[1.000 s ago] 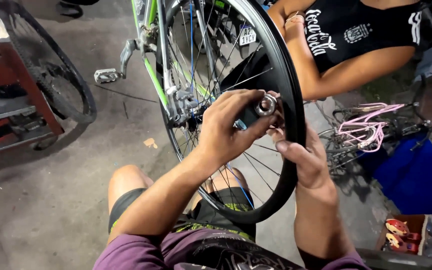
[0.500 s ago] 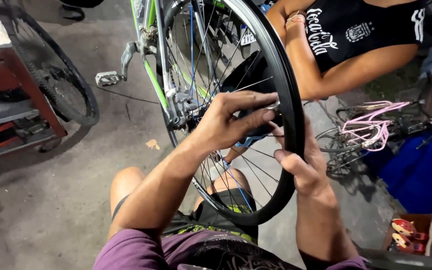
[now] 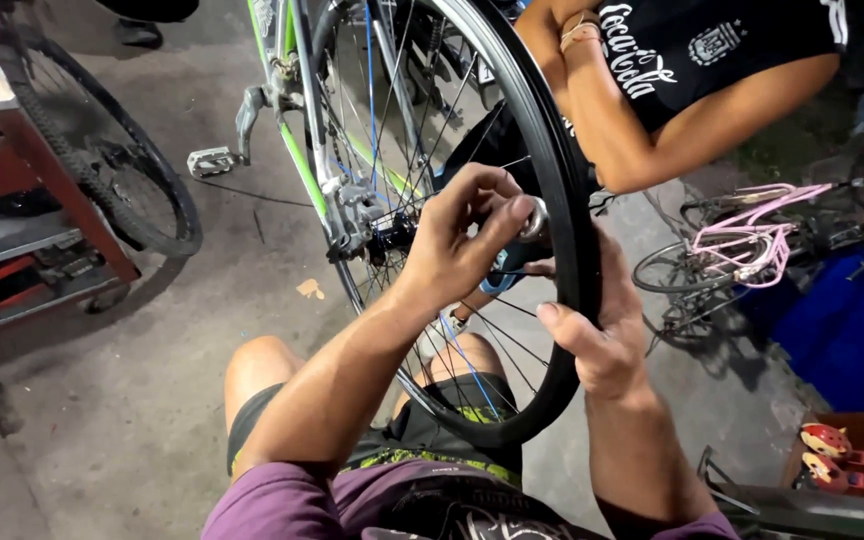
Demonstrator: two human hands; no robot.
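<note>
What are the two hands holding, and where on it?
The right hand grips the black bicycle wheel by its rim. The left hand pinches a small silver part at the hub between its fingers.

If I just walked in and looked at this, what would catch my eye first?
Most likely the big black wheel in the middle, with the left hand pinching a small metal part at its hub and the right hand gripping the rim. Behind it stands a green bike frame, and a pink bike lies at right.
</note>
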